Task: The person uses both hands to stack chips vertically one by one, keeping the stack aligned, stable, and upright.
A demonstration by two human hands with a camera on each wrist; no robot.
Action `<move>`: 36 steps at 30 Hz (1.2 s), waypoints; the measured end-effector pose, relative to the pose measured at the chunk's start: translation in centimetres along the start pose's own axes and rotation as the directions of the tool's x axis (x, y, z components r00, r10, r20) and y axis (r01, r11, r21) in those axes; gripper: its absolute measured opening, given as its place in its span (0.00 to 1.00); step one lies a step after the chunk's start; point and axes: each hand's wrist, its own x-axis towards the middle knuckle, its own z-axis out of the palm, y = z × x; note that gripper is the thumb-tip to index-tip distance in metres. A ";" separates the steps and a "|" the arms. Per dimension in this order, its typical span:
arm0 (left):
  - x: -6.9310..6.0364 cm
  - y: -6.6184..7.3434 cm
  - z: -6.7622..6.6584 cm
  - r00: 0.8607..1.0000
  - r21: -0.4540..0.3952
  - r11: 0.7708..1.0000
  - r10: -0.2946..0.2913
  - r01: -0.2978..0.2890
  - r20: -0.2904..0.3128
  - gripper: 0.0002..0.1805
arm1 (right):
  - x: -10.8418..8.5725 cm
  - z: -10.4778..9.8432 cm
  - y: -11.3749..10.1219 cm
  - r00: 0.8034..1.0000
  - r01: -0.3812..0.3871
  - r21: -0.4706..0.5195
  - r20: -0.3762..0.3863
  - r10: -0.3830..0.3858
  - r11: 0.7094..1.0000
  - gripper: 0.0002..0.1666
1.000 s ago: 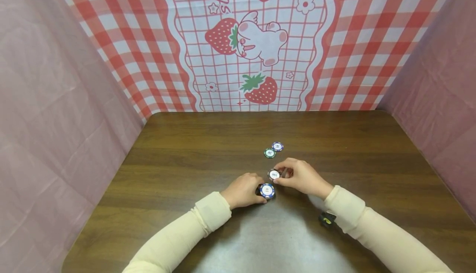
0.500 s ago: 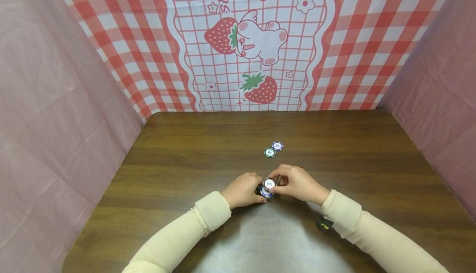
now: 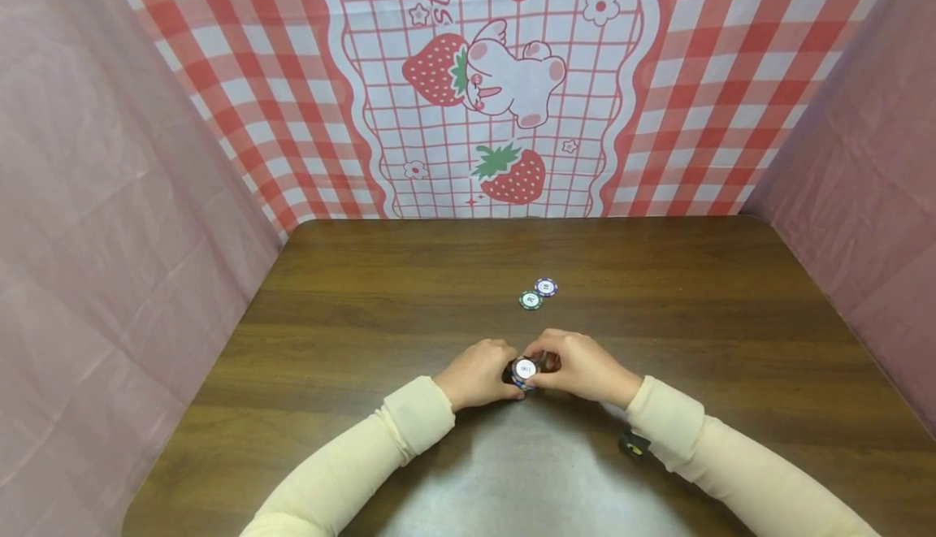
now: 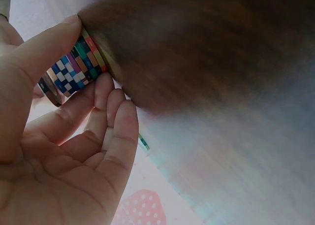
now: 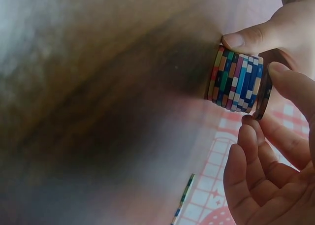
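My left hand (image 3: 478,376) grips the lower part of a stack of poker chips (image 5: 236,82) between thumb and fingers. The stack stands upright on the table, with blue, purple, green and red bands on its edges. Between thumb and fingertips, my right hand (image 3: 585,368) pinches a dark poker chip (image 3: 525,369) with a white centre marked 100. That chip is over the top of the stack; in the right wrist view it tilts slightly, with a narrow gap to the stack. Beyond the hands a green chip (image 3: 530,300) and a blue chip (image 3: 545,287) lie flat.
The brown wooden table (image 3: 380,277) carries everything. A red-and-white checked cloth (image 3: 468,131) with strawberries hangs behind its far edge. Pink drapes (image 3: 132,196) flank both sides. A small black device (image 3: 633,443) sits under the right cuff.
My right hand has moved left and nearer, bringing the dark chip from beside the stack to over its top. The left hand and the two flat chips have stayed put.
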 end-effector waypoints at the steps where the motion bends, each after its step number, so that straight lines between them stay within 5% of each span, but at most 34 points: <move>1: 0.0 0.0 0.0 1.000 0.000 1.000 0.001 -0.001 0.000 0.17 | 0.0 0.0 0.0 1.000 0.002 -0.005 0.003 -0.002 1.000 0.17; 36: 0.0 0.1 -0.1 1.000 -0.013 1.000 -0.001 0.001 -0.012 0.19 | 0.0 0.3 0.0 1.000 0.019 -0.029 -0.002 -0.019 0.999 0.15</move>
